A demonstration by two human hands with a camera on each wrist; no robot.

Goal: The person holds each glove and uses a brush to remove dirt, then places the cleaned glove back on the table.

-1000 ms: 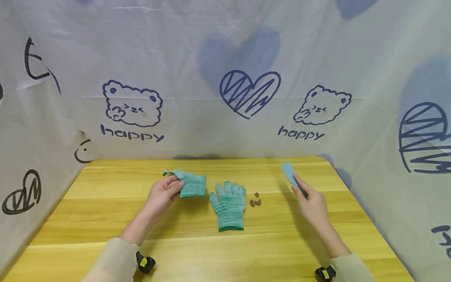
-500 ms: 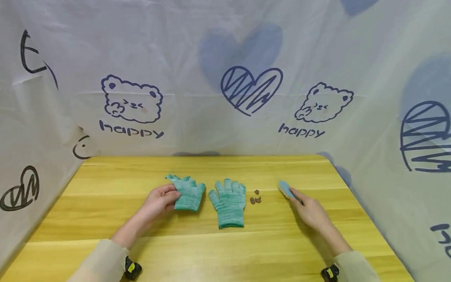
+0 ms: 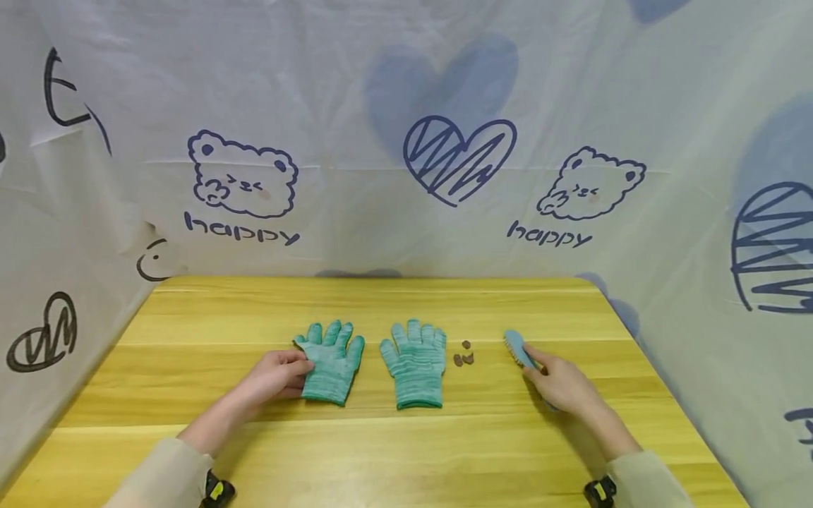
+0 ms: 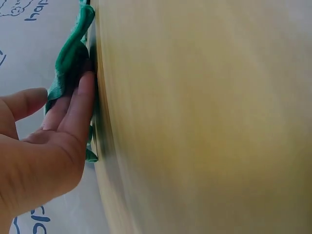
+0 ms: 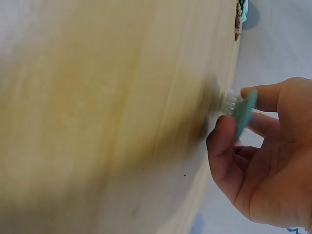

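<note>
At the left, my left hand point(image 3: 274, 375) pinches the side edge of a green-and-white knitted glove point(image 3: 330, 367), which lies low over the table with its fingers pointing away. In the left wrist view, my thumb is above the glove's edge point(image 4: 71, 61) and my fingers are beneath it. A matching glove point(image 3: 417, 367) lies flat on the table to its right. On the right, my right hand point(image 3: 565, 381) grips a light-blue brush point(image 3: 516, 348). Its pale bristles face the tabletop in the right wrist view; whether they touch it, I cannot tell.
Several small brown pieces point(image 3: 468, 358) lie on the wooden table point(image 3: 381, 458), between the flat glove and the brush. A whitish printed curtain point(image 3: 349, 212) hangs behind the table and along both sides.
The left-hand glove has come down from a folded, raised position and spread out with its fingers pointing away. My right hand has lowered the brush toward the table, bristles down.
</note>
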